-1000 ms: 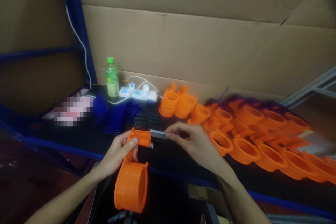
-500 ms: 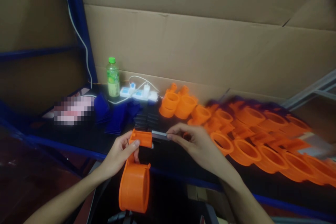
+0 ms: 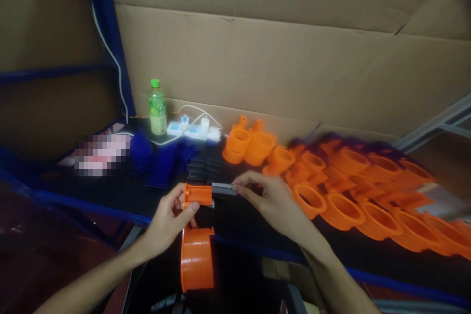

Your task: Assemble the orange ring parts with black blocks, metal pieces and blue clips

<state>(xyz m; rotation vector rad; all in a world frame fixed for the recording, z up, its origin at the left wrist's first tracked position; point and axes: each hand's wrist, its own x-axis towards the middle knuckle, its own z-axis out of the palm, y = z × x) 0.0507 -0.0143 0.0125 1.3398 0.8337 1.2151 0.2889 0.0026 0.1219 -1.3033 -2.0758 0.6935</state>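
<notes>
L hand [image 3: 169, 221] is gripping an orange holder [image 3: 197, 261] by its upper section: fingers are curling behind, thumb is pressing on the front; the hand is mostly closed. The holder is being held at the front edge of the table [image 3: 243, 233], w/ its round section hanging below the hand & its short trough facing R. R hand [image 3: 263, 194] is pinching a gray toothed strip [image 3: 222, 188] btwn thumb & index tip; the tips are parting only by the strip's thickness. The strip is lying approx. horiz., teeth up, its L end sitting at the trough's R end; can't tell if they're touching.

Black strips [image 3: 204, 169] are lying just beyond the trough; blue sheets [image 3: 160, 167] are lying to their L. A bottle [image 3: 157, 110] w/ green cap is standing upright behind, & a white power strip [image 3: 193, 130] w/ plugs is lying just R of it. Other orange holders [image 3: 344, 212] are filling the R side, partly blurred.
</notes>
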